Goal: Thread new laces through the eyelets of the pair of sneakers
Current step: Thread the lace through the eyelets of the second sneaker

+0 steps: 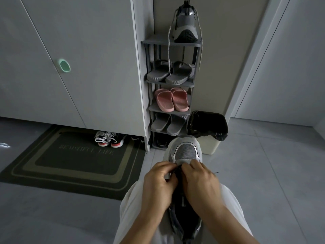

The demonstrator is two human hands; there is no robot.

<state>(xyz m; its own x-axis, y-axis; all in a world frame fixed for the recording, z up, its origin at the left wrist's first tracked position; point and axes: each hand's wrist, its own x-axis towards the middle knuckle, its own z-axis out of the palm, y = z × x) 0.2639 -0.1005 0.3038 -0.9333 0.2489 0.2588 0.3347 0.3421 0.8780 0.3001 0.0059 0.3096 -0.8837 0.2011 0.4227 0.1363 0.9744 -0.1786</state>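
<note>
A grey sneaker (185, 152) lies on my lap with its toe pointing away from me. My left hand (158, 180) and my right hand (200, 180) meet over its front eyelets, fingers curled. Both pinch at something dark there, apparently a lace, whose thin end (216, 172) sticks out to the right of my right hand. The fingertips and the eyelets are hidden by the hands. The second grey sneaker (186, 23) stands on top of the shoe rack, with its speckled laces (169, 50) hanging down loose.
The narrow shoe rack (147, 88) holds grey and pink slippers. A bin with a black bag (209, 127) stands right of it. A dark doormat (70, 155) lies on the floor at left, with black-and-red sneakers (109, 140) under the cabinet.
</note>
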